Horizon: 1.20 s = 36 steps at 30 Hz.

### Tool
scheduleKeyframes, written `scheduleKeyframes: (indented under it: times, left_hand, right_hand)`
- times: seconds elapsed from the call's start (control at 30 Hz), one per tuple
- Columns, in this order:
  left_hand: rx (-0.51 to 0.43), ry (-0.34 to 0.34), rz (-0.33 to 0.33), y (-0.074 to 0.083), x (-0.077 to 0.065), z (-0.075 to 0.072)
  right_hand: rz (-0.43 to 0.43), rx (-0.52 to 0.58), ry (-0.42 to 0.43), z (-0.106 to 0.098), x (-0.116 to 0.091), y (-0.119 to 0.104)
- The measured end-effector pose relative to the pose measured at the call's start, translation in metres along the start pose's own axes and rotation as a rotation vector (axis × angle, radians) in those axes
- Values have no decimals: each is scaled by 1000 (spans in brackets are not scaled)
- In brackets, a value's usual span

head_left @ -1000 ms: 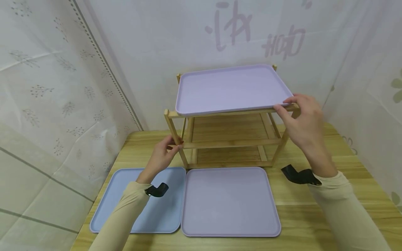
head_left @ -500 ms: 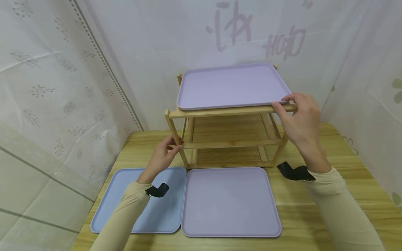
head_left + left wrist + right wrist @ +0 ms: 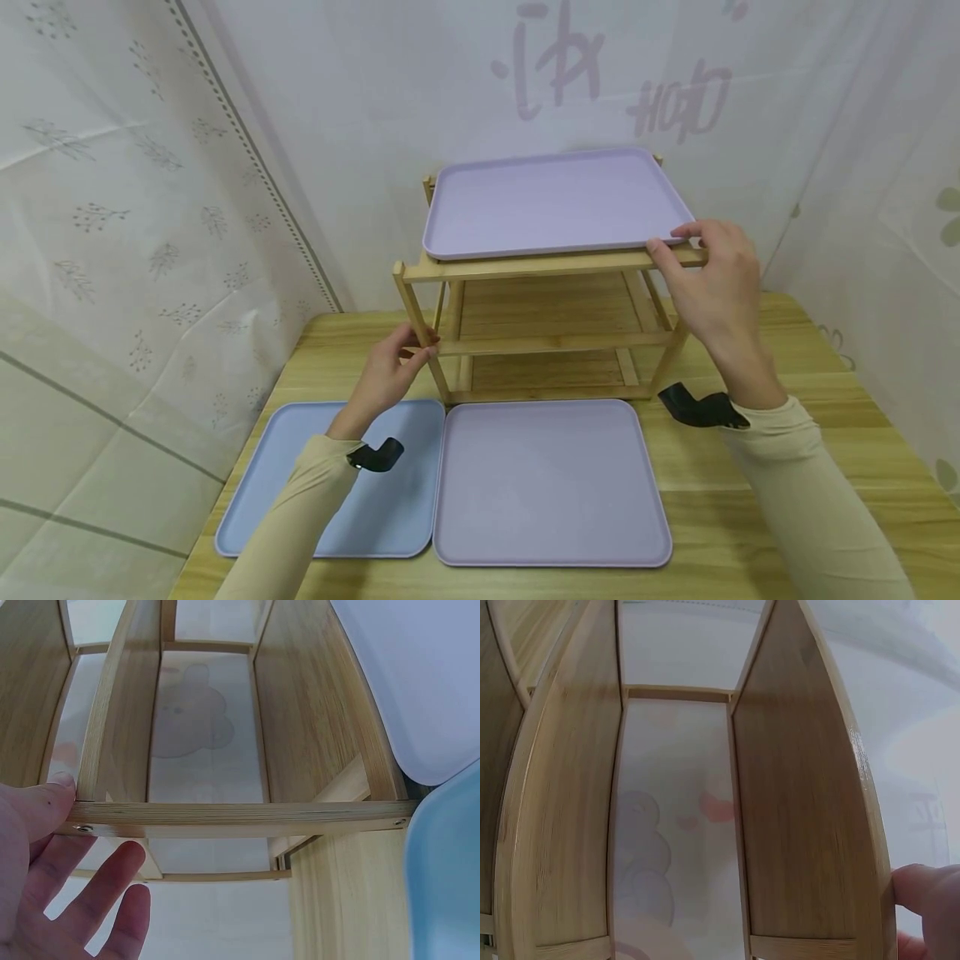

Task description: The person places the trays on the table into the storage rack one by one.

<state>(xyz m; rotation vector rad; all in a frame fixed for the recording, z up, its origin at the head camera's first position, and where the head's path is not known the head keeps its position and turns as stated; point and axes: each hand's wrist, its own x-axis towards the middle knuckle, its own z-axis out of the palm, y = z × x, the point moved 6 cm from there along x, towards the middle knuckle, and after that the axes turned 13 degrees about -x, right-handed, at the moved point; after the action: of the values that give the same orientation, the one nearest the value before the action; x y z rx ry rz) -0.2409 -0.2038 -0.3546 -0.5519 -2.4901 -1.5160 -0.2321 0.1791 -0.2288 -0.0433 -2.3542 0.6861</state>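
Observation:
A three-tier wooden shelf rack (image 3: pixel 551 342) stands on the table. On its top tier lies a purple tray (image 3: pixel 555 204), a little askew. My right hand (image 3: pixel 716 287) holds the tray's front right corner, thumb at the front rim and index finger on the side rim. In the right wrist view its fingertips (image 3: pixel 909 885) show at the edge of the top shelf (image 3: pixel 802 787). Lower down, my left hand (image 3: pixel 384 375) grips the rack's left front post. The left wrist view shows the thumb (image 3: pixel 56 791) on one side of that post (image 3: pixel 240 817), fingers on the other.
In front of the rack a second purple tray (image 3: pixel 551 483) lies flat on the wooden table (image 3: pixel 750 533). A blue tray (image 3: pixel 382 500) sits left of it, edge to edge, partly under the left forearm. Printed white curtains (image 3: pixel 337 100) hang behind and at both sides.
The upper purple tray has slid back, and its front rim has moved behind the rack's front rail. My right hand has shifted slightly back and left with it. The left hand stays put.

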Motion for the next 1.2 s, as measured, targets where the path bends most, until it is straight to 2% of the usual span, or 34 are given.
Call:
scheduleKeyframes:
  times: [0.27, 0.5, 0.87, 1.03, 1.2]
  left_hand:
    - [9, 0, 0, 0, 0, 1]
    - [1, -1, 1, 0, 0, 1]
    - [-3, 4, -8, -2, 1, 1]
    - [-8, 4, -20, -4, 0, 1]
    - [-15, 2, -25, -3, 0, 1]
  right_hand:
    - [-16, 51, 26, 1, -3, 3]
    - [-23, 50, 63, -1, -4, 6]
    - [-63, 100, 163, -19, -6, 4]
    - [-38, 102, 201, -29, -10, 8]
    - [25, 118, 251, -39, -16, 24]
